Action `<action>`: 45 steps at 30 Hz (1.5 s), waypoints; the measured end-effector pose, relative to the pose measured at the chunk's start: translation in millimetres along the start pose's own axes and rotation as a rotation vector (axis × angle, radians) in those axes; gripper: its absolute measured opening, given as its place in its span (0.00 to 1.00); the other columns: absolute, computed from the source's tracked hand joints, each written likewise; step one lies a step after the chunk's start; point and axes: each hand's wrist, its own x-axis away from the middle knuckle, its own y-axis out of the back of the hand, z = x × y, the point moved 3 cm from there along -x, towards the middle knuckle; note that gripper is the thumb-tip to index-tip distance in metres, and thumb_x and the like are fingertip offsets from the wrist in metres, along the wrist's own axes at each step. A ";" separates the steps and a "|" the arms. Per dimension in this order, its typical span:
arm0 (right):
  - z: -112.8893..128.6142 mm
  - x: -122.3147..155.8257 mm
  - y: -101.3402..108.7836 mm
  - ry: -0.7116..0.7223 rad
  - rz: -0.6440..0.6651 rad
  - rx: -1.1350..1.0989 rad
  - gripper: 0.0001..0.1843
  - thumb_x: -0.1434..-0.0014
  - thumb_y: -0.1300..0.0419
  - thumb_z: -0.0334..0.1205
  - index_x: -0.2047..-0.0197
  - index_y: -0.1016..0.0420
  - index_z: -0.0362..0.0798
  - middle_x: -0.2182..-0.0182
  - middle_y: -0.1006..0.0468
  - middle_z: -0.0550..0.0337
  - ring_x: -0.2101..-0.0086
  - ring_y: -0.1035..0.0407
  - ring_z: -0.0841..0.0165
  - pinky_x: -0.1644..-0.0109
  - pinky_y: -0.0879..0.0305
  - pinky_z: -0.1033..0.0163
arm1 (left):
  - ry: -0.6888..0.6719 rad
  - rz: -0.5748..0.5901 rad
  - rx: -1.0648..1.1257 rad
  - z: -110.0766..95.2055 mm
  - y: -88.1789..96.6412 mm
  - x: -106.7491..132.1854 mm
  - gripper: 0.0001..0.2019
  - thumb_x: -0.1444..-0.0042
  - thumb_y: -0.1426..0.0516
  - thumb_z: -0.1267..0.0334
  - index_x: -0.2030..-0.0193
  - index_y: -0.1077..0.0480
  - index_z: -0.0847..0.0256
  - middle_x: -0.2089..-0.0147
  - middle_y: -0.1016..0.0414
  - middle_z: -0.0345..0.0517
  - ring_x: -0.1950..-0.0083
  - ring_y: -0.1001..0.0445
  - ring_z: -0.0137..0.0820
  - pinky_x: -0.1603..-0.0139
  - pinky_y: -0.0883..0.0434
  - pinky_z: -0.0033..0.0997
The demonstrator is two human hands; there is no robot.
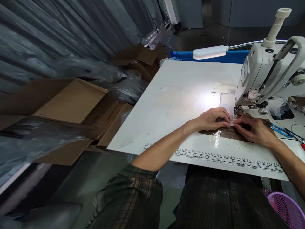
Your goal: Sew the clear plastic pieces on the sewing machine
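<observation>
L hand (215, 119) has thumb + index pinched on one side of a small see-through strip (232, 121); R hand (254, 128) pinches the same strip from the other side, fingertips close to the L ones. Strip's over the sewing table (147, 117), well R of its L edge, just in front of the presser foot (235, 110) on the white sewing machine (254, 68). Brown sheet (225, 135), shiny on top, lies flat under both hands, btwn them & the ruler scale (209, 156) printed along the near edge. Blue thread snips (281, 129) lie just R of the R hand, toward the table's R end; dark flat obj. (283, 114) beyond them, can't tell what. White lamp (211, 52) on a bendy metal neck hangs nr the far edge. Open cardboard box (71, 101) w/ plastic sheeting stands off the L edge; purple basket (286, 205) sits below the near edge, toward its R end.
</observation>
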 end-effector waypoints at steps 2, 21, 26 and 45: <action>-0.3 0.4 -0.6 0.002 -0.002 0.001 0.12 0.33 0.45 0.44 0.61 0.23 0.50 0.64 0.20 0.54 0.66 0.25 0.66 0.62 0.28 0.59 | -0.026 0.000 0.019 -2.0 1.5 0.9 0.08 0.44 0.32 0.62 0.59 0.23 0.59 0.53 0.22 0.46 0.49 0.24 0.31 0.45 0.25 0.36; -8.0 5.1 -1.1 0.094 0.031 0.040 0.12 0.35 0.44 0.44 0.60 0.19 0.51 0.62 0.21 0.54 0.63 0.25 0.65 0.56 0.25 0.56 | 0.025 -0.003 0.113 6.7 2.2 3.0 0.05 0.42 0.36 0.66 0.60 0.18 0.54 0.49 0.21 0.49 0.48 0.23 0.32 0.46 0.23 0.40; -4.0 7.4 -0.6 0.099 0.033 0.082 0.10 0.36 0.44 0.43 0.60 0.21 0.51 0.60 0.22 0.54 0.62 0.25 0.65 0.55 0.25 0.56 | 0.030 -0.010 0.082 2.9 2.9 4.3 0.05 0.40 0.39 0.68 0.62 0.20 0.58 0.48 0.21 0.50 0.48 0.22 0.31 0.46 0.23 0.39; 2.6 7.0 -2.0 0.090 -0.005 0.057 0.07 0.36 0.44 0.40 0.64 0.26 0.52 0.63 0.20 0.54 0.61 0.25 0.62 0.55 0.25 0.53 | 0.039 -0.193 0.120 7.2 14.4 4.3 0.04 0.41 0.36 0.63 0.65 0.24 0.61 0.56 0.20 0.48 0.54 0.21 0.30 0.56 0.21 0.36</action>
